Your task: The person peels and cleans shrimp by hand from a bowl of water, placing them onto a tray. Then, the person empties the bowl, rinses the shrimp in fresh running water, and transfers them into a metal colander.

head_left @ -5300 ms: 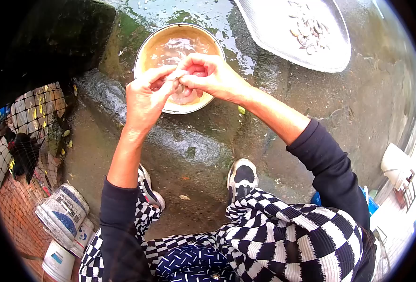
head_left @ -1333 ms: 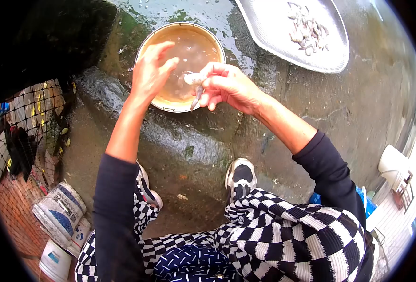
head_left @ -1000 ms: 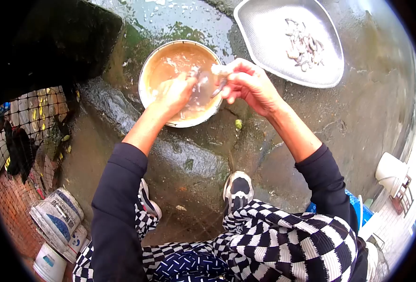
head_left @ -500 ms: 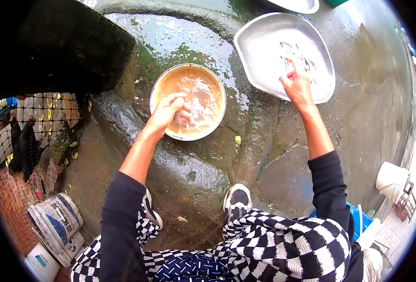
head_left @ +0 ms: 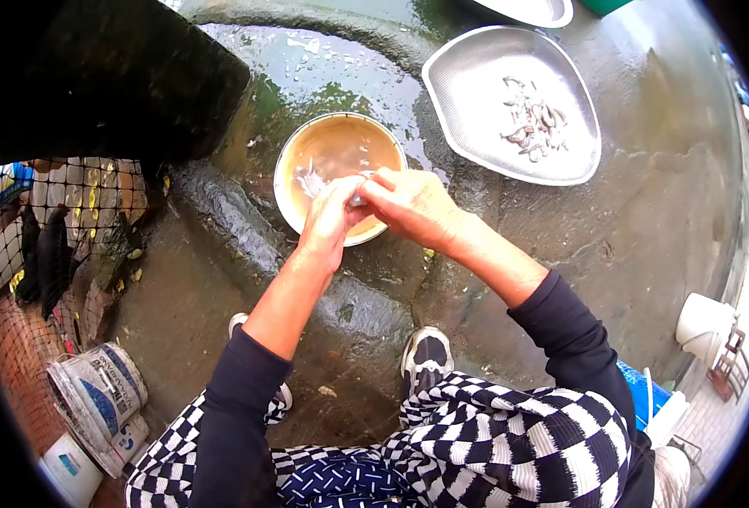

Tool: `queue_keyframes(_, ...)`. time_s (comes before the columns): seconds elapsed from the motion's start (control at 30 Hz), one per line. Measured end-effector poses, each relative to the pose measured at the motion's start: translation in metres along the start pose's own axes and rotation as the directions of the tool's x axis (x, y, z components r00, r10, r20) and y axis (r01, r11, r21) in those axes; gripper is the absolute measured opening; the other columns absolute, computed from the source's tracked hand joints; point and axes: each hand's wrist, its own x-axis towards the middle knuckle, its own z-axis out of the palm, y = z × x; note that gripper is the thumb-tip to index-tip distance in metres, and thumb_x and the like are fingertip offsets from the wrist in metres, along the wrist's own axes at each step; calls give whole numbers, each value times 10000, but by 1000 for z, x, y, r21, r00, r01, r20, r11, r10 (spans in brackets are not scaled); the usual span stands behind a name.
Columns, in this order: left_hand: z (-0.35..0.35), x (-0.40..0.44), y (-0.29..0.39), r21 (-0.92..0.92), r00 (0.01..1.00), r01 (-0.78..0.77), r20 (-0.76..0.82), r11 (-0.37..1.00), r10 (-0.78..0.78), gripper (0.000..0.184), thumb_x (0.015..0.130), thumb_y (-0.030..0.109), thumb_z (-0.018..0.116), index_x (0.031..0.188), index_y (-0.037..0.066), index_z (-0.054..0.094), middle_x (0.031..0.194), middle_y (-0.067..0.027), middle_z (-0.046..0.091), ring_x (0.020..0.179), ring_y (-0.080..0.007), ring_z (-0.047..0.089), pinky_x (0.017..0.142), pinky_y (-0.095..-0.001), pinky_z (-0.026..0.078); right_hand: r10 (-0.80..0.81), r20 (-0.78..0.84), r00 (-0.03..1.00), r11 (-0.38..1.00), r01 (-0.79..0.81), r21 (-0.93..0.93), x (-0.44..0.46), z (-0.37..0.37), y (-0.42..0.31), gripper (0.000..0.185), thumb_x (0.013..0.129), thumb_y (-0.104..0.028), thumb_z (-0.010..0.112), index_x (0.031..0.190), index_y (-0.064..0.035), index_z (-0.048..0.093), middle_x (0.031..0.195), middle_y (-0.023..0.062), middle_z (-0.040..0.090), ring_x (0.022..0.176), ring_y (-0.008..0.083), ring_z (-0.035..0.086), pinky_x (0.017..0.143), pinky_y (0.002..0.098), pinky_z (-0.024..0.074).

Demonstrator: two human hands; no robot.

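Note:
Over the near rim of a round basin (head_left: 286, 195) of cloudy brownish water, my two hands meet. My left hand (head_left: 334, 212) is closed, its fingertips pinching a small, pale, shiny piece (head_left: 358, 201). Against it, my right hand (head_left: 408, 203) has its thumb and fingers closed on the same piece, mostly covered by the fingers. Its exact kind cannot be made out. Pale, spindly bits (head_left: 309, 180) float at the basin's left side. To the right, a perforated metal strainer tray (head_left: 467, 85) holds a pile of small, greyish, slender pieces (head_left: 533, 118), like little fish or shrimp.
Wet, mossy concrete (head_left: 510, 245) surrounds the basin. A dark block (head_left: 129, 85) stands at upper left, above netting (head_left: 95, 203) with dark birds (head_left: 48, 254) behind it. Buckets lie at lower left (head_left: 103, 394) and right (head_left: 704, 326). Another tray (head_left: 535, 10) sits at the top.
My right hand has moved left from the strainer tray to the basin and met my left hand. My left hand has shifted slightly right and toward me, at the basin's near rim.

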Motion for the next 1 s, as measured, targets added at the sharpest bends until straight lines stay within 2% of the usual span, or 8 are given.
queue_keyframes(0.13,0,-2,-5,-56,994,108,-8,993,-109,258,920,209,447,1083,32,538,1058,-90,593,969,-194,581,865,-379,465,-54,20,998,999,55,-5,0,0,-2,136,727,-139,568,837,-72,524,708,41,542,656,203,611,553,303,509)
queue_keyframes(0.2,0,-4,-4,-89,980,191,-34,978,-195,223,888,228,496,1002,54,577,952,-38,588,855,-143,576,781,-323,471,-36,24,999,999,35,34,-3,6,-3,113,727,-138,569,803,-67,525,706,45,550,647,205,620,527,316,509)
queue_keyframes(0.47,-3,-11,-3,-139,940,338,11,931,-340,328,911,320,454,1131,86,518,1026,-72,600,935,-207,580,835,-397,460,67,42,997,988,-72,138,-7,4,-8,124,776,-177,562,817,-65,527,696,88,575,616,261,614,514,356,502)
queue_keyframes(0.5,-3,-12,-1,-120,942,336,20,934,-336,334,907,332,456,1130,91,519,1028,-61,599,938,-199,576,833,-395,459,57,40,998,991,-62,117,-10,10,-4,148,782,-176,601,878,-84,537,735,69,557,618,246,601,510,330,496)
queue_keyframes(0.6,-8,-15,8,-164,939,343,19,925,-344,287,884,270,527,1087,67,545,973,-56,612,817,-188,610,732,-351,501,139,50,989,972,-146,183,-5,3,-6,144,814,-202,549,823,-63,513,710,111,585,625,284,616,527,378,503)
queue_keyframes(0.73,-10,-20,13,-243,980,199,51,950,-192,186,860,166,589,1014,61,579,909,-57,645,739,-149,633,684,-287,531,247,109,963,924,-268,273,-8,1,-6,174,828,-212,528,820,-39,516,711,153,587,662,330,611,565,410,498)
queue_keyframes(0.83,-15,-21,12,-260,983,178,95,949,-159,187,854,123,609,1024,49,584,945,-85,647,781,-151,645,704,-288,538,400,302,865,792,-492,362,-6,-7,-9,213,841,-239,500,851,-29,532,795,186,599,733,382,597,630,466,479)
queue_keyframes(1.0,-13,-22,16,-110,987,143,96,984,-132,185,820,134,657,984,71,601,886,-46,652,731,-116,632,691,-281,540,386,257,886,793,-461,397,-8,-3,-13,209,844,-202,518,955,-32,568,779,198,609,749,361,617,645,424,495)
